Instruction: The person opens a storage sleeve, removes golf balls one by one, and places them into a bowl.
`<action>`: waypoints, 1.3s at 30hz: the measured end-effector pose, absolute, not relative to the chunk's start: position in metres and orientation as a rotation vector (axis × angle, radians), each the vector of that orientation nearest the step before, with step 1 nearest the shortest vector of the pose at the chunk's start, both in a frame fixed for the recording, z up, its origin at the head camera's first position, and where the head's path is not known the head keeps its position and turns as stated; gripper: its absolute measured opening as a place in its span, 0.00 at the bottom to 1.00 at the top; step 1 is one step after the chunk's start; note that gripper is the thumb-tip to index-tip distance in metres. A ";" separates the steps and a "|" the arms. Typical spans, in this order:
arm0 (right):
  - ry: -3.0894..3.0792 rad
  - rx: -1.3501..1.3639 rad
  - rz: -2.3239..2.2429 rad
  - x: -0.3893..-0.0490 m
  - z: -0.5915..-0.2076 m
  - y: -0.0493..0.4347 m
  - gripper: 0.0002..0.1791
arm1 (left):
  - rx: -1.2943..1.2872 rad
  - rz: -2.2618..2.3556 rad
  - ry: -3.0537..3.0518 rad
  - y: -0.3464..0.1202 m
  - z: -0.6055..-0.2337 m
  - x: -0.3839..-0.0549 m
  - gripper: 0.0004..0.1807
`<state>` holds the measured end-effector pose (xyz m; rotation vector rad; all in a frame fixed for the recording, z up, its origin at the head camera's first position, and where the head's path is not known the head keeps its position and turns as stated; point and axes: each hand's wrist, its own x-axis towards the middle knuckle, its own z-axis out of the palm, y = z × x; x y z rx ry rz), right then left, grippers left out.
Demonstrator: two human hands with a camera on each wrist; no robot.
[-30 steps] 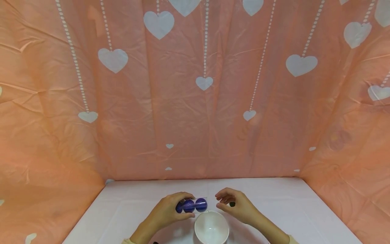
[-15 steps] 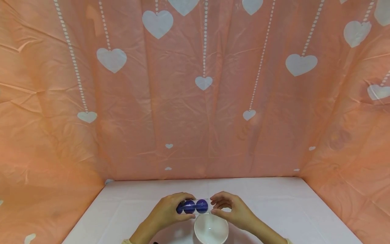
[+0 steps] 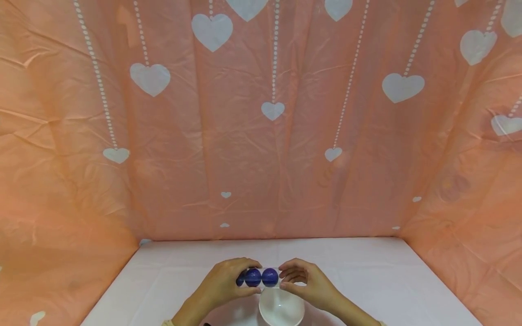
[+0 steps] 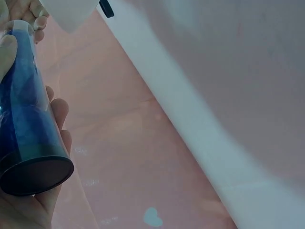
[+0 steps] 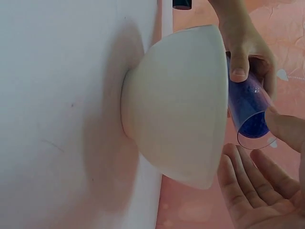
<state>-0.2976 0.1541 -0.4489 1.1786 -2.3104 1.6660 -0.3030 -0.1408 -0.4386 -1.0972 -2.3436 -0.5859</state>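
My left hand [image 3: 226, 280] grips a clear tube [image 5: 245, 100] lying nearly level, its thumb and fingers on opposite sides. Dark blue-violet balls [image 3: 270, 277] sit in a row inside it; my left hand partly hides the leftmost. In the left wrist view a black cap [image 4: 37, 175] covers one tube end. The other end, towards my right hand [image 3: 310, 280], is uncovered. Curved fingers and thumb of that right hand stand around this rim, with no object seen in the palm; the thumb overlaps the rim in the right wrist view. A white bowl [image 3: 281, 308] stands just below the tube.
A white cloth [image 3: 179, 258] covers the table. Peach curtains with white hearts [image 3: 277, 172] hang at the back and both sides. Small dark objects show at the lower edge of the head view and beyond the bowl, one being a black piece [image 5: 182, 4].
My right hand has moved left, up to the tube's uncovered end. A dark round spot seen behind it earlier is no longer visible. My left hand and the tube have barely shifted.
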 end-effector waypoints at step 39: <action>-2.273 1.153 1.733 -0.297 -0.456 0.152 0.20 | -1.080 -0.526 -2.276 -0.143 -0.434 -0.300 0.29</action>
